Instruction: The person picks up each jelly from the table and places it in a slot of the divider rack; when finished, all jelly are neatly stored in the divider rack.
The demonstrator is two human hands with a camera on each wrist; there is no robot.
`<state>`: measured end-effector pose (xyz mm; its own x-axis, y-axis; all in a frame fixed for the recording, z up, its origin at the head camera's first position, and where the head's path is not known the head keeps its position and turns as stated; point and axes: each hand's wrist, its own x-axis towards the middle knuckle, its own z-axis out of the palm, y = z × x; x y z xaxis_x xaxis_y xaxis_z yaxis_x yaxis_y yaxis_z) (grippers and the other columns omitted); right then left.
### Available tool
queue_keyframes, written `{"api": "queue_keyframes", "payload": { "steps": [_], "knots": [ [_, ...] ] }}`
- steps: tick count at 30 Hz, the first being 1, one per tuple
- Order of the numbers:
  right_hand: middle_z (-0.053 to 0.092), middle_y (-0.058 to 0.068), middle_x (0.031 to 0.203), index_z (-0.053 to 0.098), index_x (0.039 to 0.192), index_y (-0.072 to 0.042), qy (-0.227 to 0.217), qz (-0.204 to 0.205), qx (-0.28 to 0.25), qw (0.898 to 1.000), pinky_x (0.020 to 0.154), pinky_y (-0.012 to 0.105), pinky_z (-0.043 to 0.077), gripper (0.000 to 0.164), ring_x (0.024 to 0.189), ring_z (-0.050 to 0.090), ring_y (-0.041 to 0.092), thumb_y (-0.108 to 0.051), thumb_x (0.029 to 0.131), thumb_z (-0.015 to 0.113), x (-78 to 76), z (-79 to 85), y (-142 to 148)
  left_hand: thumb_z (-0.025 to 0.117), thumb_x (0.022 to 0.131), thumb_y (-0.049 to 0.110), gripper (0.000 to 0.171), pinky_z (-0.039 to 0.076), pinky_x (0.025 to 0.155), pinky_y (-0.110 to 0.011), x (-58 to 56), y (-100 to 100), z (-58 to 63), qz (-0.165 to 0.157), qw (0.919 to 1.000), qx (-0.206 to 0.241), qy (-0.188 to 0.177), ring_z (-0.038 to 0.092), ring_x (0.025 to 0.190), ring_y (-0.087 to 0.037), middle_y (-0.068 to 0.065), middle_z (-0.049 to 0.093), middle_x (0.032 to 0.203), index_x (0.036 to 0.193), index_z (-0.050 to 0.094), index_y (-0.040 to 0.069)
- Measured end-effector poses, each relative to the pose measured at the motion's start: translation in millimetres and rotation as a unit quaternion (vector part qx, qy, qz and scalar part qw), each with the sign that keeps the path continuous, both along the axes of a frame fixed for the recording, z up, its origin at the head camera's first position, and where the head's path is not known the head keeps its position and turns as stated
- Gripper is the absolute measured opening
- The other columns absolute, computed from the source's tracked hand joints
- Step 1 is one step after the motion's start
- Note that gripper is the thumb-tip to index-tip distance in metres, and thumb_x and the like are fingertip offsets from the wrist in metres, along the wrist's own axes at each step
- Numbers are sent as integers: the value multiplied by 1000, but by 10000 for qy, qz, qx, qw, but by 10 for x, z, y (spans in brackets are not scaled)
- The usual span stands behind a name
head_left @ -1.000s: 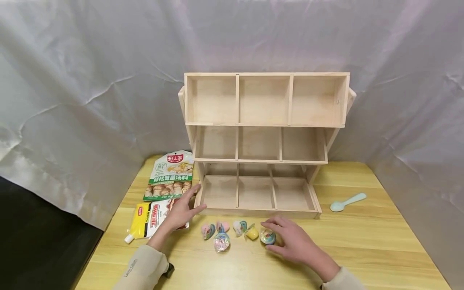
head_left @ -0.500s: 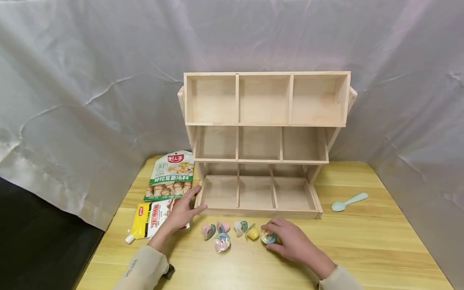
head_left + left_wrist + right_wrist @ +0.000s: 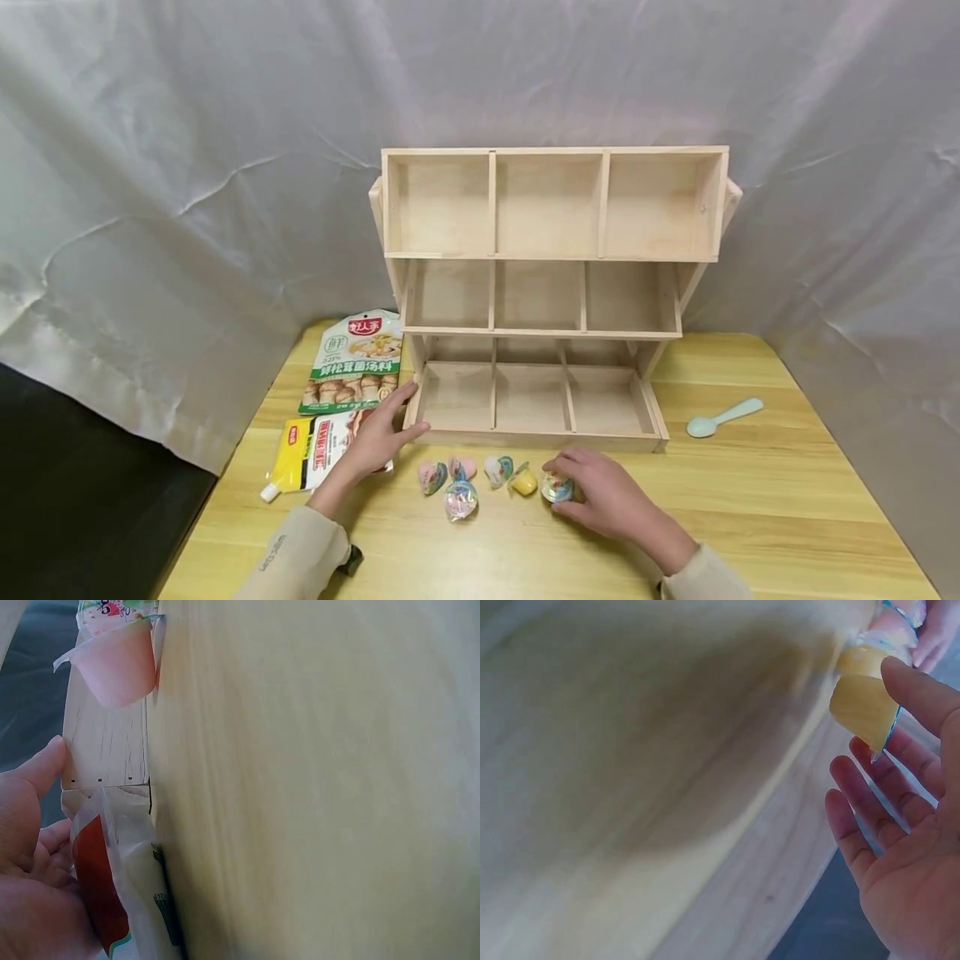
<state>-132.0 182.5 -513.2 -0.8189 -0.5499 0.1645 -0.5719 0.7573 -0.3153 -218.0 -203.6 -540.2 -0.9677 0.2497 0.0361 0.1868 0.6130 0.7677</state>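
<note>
My right hand (image 3: pixel 611 496) stays around a small jelly cup (image 3: pixel 557 487), its thumb and forefinger on either side. In the right wrist view that yellow cup (image 3: pixel 862 709) sits by the thumb, fingers loosely spread; whether they press it is unclear. My left hand (image 3: pixel 375 437) rests at the front left corner of a three-tier wooden compartment rack (image 3: pixel 532 442), thumb and fingers apart, holding nothing. Between the hands lie another yellow jelly cup (image 3: pixel 523 481), a whitish one (image 3: pixel 497 471) and several pink ones, including a pink cup (image 3: pixel 116 667) in the left wrist view.
A green and white soup seasoning pouch (image 3: pixel 351 367) lies left of the rack. Below it is a yellow and white spouted pouch (image 3: pixel 307 454), partly under the left forearm. A pale green spoon (image 3: pixel 722 418) lies at right. Grey curtain (image 3: pixel 555 67) surrounds the table.
Both hands keep nearly the same places. The whole view shifts very slightly, and the jelly cups, pouches and spoon stay put.
</note>
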Motion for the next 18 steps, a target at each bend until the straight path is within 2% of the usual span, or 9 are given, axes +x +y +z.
{"api": "queue_keyframes", "payload": {
  "steps": [8, 12, 18],
  "knots": [
    [70, -4, 114, 70, 123, -15, 35, 50, -202, 9998, 91, 43, 60, 50, 105, 68, 18, -33, 80, 89, -99, 235, -76, 72, 97, 41, 79, 23, 124, -63, 1, 1, 26, 6, 10000, -35, -42, 26, 156, -41, -14, 27, 171, 163, 33, 20],
    [69, -5, 113, 70, 125, -14, -3, 88, -413, 9991, 92, 42, 60, 50, 105, 68, 17, -32, 82, 88, -230, 346, -193, 73, 97, 37, 79, 24, 124, -63, -1, -6, 11, 2, 10000, 21, -36, 27, 156, -41, -13, 28, 170, 163, 33, 18],
    [69, -3, 115, 68, 129, -13, -140, 95, -986, 9950, 92, 42, 60, 52, 103, 69, 18, -29, 84, 87, -489, 404, -394, 73, 97, 40, 80, 25, 124, -62, -4, 8, 11, -13, 10000, 1, 45, 28, 155, -41, -13, 29, 170, 162, 34, 17]
  ]
}}
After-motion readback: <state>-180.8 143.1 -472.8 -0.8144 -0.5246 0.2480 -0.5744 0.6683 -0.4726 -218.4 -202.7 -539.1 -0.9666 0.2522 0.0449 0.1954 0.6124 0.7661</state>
